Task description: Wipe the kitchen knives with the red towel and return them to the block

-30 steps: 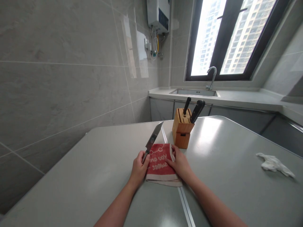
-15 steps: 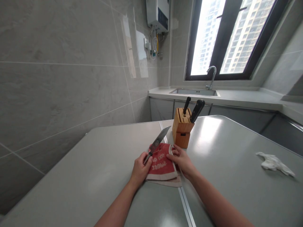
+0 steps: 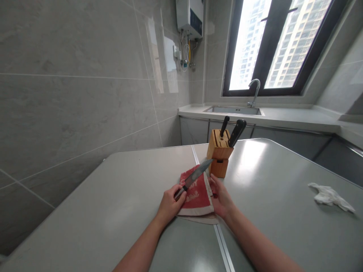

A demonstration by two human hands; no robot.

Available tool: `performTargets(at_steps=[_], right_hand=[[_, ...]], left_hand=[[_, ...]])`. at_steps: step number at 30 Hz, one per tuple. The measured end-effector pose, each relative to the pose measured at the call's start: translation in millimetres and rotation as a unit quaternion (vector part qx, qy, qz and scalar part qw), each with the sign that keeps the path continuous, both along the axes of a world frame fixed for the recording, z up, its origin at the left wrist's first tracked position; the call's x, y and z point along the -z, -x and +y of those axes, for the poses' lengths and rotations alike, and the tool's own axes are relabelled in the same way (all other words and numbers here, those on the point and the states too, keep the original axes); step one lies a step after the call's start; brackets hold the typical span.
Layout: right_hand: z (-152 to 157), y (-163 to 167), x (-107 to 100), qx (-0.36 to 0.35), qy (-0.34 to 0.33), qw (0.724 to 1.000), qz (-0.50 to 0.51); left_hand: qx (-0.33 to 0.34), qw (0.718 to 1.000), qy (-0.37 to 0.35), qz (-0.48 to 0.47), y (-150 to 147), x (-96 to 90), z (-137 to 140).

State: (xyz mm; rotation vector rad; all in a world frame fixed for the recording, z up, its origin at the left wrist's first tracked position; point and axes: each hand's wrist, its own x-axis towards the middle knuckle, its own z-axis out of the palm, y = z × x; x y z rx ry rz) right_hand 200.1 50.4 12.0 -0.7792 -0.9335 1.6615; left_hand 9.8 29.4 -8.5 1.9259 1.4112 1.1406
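My left hand [image 3: 171,204] is closed round the handle of a kitchen knife [image 3: 197,173], whose blade slants up and right over a folded red towel [image 3: 198,196] with white edging and lettering. The blade's tip reaches in front of the lower part of a wooden knife block [image 3: 220,152]. At the towel's right edge is my right hand [image 3: 222,198], its fingers curled on the cloth and partly hidden behind it. Black-handled tools stand in the block, among them a large one [image 3: 237,133] at its right side.
The grey-white table [image 3: 127,196] has a metal seam down its middle. A crumpled white cloth or tissue [image 3: 330,196] lies at the right. Beyond the table are a counter with a sink [image 3: 235,110] and a faucet [image 3: 255,90]. A tiled wall stands on the left.
The knife has shifted right and slightly down, lying flatter across the towel. My right hand's fingers have slipped from the towel's top face to behind its right edge.
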Motion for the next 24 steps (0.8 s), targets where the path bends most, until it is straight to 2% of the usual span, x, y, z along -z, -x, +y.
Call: performTargets(at_steps=[3, 6, 10, 15, 24], right_hand=[[1, -3, 0, 0.009, 0.034, 0.999, -0.001], [3, -2, 3, 0.032, 0.037, 0.999, 0.024], [5, 4, 9, 0.0, 0.012, 0.998, 0.06], [3, 10, 12, 0.003, 0.047, 0.99, 0.13], [-2, 18, 17, 0.02, 0.059, 0.992, 0.112]], left_hand=[[0.001, 1.0, 0.003, 0.0, 0, -0.5, 0], [0.005, 1.0, 0.007, -0.005, 0, -1.6, 0], [0.01, 1.0, 0.011, -0.012, 0, -3.3, 0], [0.032, 0.999, 0.017, -0.011, 0, -4.0, -1], [0.066, 0.997, 0.029, -0.001, -1, -6.7, -2]])
